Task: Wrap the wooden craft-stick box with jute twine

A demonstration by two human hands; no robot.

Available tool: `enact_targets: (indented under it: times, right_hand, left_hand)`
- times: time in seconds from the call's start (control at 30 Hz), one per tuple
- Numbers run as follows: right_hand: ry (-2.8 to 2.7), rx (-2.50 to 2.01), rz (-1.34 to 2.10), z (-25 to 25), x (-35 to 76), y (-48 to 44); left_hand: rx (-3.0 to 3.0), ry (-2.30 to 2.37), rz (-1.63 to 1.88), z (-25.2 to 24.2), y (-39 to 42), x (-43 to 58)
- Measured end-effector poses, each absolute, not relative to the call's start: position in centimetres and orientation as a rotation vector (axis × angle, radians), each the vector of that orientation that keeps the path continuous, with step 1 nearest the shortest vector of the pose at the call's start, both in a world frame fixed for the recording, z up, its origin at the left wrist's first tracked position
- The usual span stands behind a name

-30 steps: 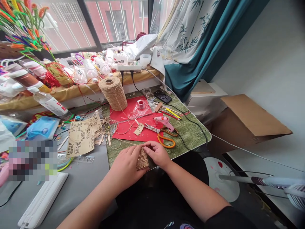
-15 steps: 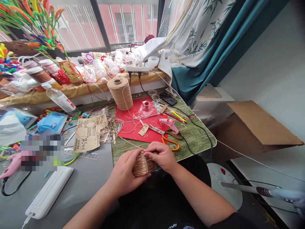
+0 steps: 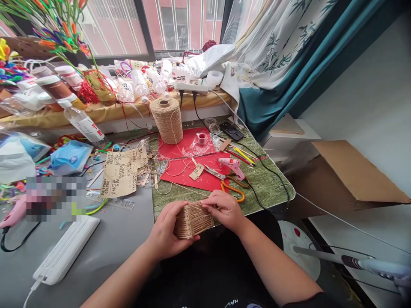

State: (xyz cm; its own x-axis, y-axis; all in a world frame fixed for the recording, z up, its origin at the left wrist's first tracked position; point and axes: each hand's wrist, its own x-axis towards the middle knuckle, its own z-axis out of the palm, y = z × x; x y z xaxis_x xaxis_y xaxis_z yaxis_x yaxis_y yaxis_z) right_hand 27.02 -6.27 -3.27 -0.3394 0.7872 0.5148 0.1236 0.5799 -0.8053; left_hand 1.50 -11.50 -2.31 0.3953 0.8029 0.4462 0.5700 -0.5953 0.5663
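Note:
My left hand [image 3: 165, 233] grips the left side of a small block wound all over with jute twine [image 3: 193, 219], held at the table's near edge. My right hand [image 3: 226, 210] pinches its upper right edge with closed fingers. A thin strand of twine runs from the block across a red sheet [image 3: 189, 164] to a large upright spool of jute twine [image 3: 167, 119] at the back of the table.
A pink glue gun [image 3: 231, 166], orange-handled scissors [image 3: 231, 188] and a phone [image 3: 233, 130] lie on the green mat [image 3: 266, 182]. Sandpaper sheets [image 3: 122, 175] and a white flat box [image 3: 67, 250] sit left. Bottles and a power strip [image 3: 192, 87] line the sill. A cardboard box [image 3: 349, 175] stands right.
Both hands have turned the twine-wrapped block, so its broad wound face shows instead of its narrow edge. The view has shifted, everything sliding slightly right.

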Motion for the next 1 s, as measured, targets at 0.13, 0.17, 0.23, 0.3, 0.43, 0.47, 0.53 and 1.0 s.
enact_targets:
  times: [0.13, 0.17, 0.23, 0.3, 0.43, 0.47, 0.53, 1.0]
  right_hand:
    - [-1.725, -0.784, 0.933, -3.5, 27.3, -6.5]
    - [-1.714, -0.793, 0.958, -3.6, 27.4, -6.5]
    - [-1.694, -0.81, 1.003, -3.9, 27.5, -6.6]
    - [-1.647, -0.838, 1.06, -4.3, 27.3, -6.8]
    - [-1.414, -0.897, 1.259, -5.1, 26.3, -7.3]
    - [-1.352, -0.909, 1.302, -5.3, 26.0, -7.4]
    - [-1.254, -0.93, 1.359, -5.7, 25.4, -7.5]
    - [-0.997, -0.899, 1.694, -6.2, 23.8, -6.8]
  left_hand:
    - [2.286, 1.153, 1.102, -3.3, -11.5, 1.2]
    - [2.281, 1.141, 1.114, -3.4, -11.5, 1.2]
    - [2.271, 1.112, 1.144, -3.7, -11.5, 1.0]
    - [2.258, 1.081, 1.172, -4.0, -11.5, 0.9]
    - [2.196, 1.05, 1.181, -4.6, -11.6, 0.6]
    - [2.176, 1.044, 1.183, -4.8, -11.6, 0.6]
    - [2.127, 1.028, 1.191, -5.1, -11.7, 0.5]
    - [1.784, 0.921, 1.246, -5.7, -11.0, 0.8]
